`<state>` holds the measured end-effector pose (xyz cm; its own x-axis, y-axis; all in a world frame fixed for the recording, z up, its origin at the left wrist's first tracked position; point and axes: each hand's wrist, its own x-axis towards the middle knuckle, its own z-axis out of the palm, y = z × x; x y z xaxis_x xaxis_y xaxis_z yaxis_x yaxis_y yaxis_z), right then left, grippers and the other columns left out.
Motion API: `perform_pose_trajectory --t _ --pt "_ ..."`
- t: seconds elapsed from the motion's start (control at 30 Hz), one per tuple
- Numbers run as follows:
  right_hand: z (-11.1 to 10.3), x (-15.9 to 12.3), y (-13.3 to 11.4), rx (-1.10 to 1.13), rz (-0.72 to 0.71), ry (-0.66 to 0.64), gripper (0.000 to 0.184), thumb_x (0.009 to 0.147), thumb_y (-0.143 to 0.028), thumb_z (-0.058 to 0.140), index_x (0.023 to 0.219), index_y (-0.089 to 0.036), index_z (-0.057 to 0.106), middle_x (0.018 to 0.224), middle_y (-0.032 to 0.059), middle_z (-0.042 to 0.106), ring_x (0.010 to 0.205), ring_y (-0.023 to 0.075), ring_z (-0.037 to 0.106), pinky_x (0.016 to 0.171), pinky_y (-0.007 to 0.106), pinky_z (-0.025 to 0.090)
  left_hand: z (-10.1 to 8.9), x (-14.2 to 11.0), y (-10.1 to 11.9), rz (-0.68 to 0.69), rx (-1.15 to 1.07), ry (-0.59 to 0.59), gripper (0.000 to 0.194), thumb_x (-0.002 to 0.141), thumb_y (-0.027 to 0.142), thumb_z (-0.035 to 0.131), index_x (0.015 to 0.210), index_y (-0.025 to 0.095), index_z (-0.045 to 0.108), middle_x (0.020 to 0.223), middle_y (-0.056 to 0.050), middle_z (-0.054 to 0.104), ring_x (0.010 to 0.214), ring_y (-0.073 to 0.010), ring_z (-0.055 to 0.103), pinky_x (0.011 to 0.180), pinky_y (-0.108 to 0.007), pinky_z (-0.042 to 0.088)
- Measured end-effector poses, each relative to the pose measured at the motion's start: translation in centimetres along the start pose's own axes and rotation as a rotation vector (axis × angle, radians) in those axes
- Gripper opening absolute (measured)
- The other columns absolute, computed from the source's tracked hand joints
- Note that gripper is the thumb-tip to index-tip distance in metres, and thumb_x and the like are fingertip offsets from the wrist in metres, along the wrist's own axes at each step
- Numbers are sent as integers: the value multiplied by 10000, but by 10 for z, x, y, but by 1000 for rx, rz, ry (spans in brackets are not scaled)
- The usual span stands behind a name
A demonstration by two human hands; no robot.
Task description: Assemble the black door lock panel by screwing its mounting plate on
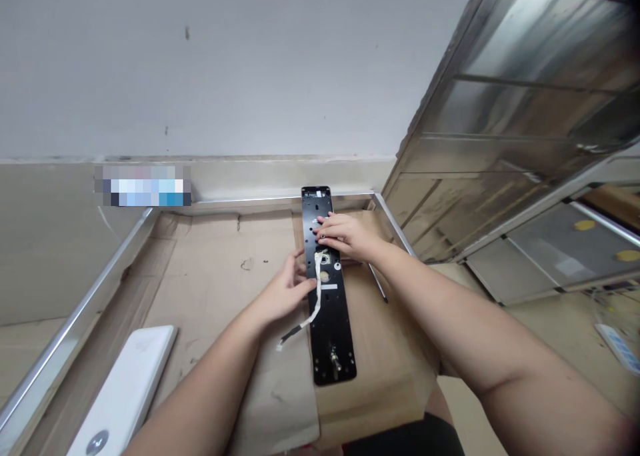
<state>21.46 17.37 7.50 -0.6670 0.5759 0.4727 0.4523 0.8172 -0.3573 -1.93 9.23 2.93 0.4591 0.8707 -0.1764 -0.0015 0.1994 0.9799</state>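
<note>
The long black panel (333, 316) ran lengthwise away from the person over the brown cardboard (240, 243) on the worktop, its far end overlapping the metal rim (240, 203) in my sight. Whether it lay fully flat, I couldn't tell. The left hand (287, 286) had closed on its left edge, thumb on top beside the white cable (319, 289), the other fingers partly hidden at the side. The right hand (347, 235) reached across the upper part, fingertips touching the face; I couldn't make out whether they pinched anything small there. The cable trailed from near the middle over the left edge, its dark end section finishing in a pale connector (280, 347). A silver post (335, 359) stood out near the closer end. A slim rod (379, 284) rested just right of the panel, while a white casing (125, 389) with a round, shiny spot lay well to the left. Farther right, I saw a power strip (617, 349) on the floor
</note>
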Motion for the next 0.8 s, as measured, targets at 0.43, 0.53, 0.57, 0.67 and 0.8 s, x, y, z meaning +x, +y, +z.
perform_pose_trajectory --t 0.43,0.53,0.57,0.67,0.8 --pt "6 2 -2 -15 -19 60 190 980 -298 581 1008 -228 756 1141 76 776 1224 250 668 1058 479 491 6 -3 14 -64 -143 -37 868 852 272 727 1525 259 179 1403 -187 535 1204 -279 612 945 -455 533" --pt "4 2 -1 -19 -6 85 181 979 -288 581 1004 -230 750 1145 76 775 1225 247 668 1079 478 478 6 -4 15 -78 -147 -39 852 861 295 722 1521 272 184 1380 -178 550 1162 -279 634 906 -448 547" --pt "4 2 0 -23 4 95 179 979 -282 579 1004 -230 748 1149 77 773 1231 247 664 1095 485 466 6 -4 15 -79 -145 -40 851 859 297 725 1519 272 189 1349 -169 571 1138 -275 645 904 -451 546" --pt "4 3 3 -33 35 129 183 980 -276 572 1008 -219 744 1151 86 769 1247 259 654 1112 499 454 6 -3 14 -52 -125 -34 852 851 296 738 1514 252 205 1215 -133 636 1069 -254 668 925 -455 532" --pt "5 4 4 -15 54 146 198 989 -275 552 999 -212 740 1131 89 768 1282 264 629 1122 499 448 6 0 6 -36 -117 -14 816 867 329 730 1503 259 224 1141 -113 658 984 -235 693 877 -431 543"
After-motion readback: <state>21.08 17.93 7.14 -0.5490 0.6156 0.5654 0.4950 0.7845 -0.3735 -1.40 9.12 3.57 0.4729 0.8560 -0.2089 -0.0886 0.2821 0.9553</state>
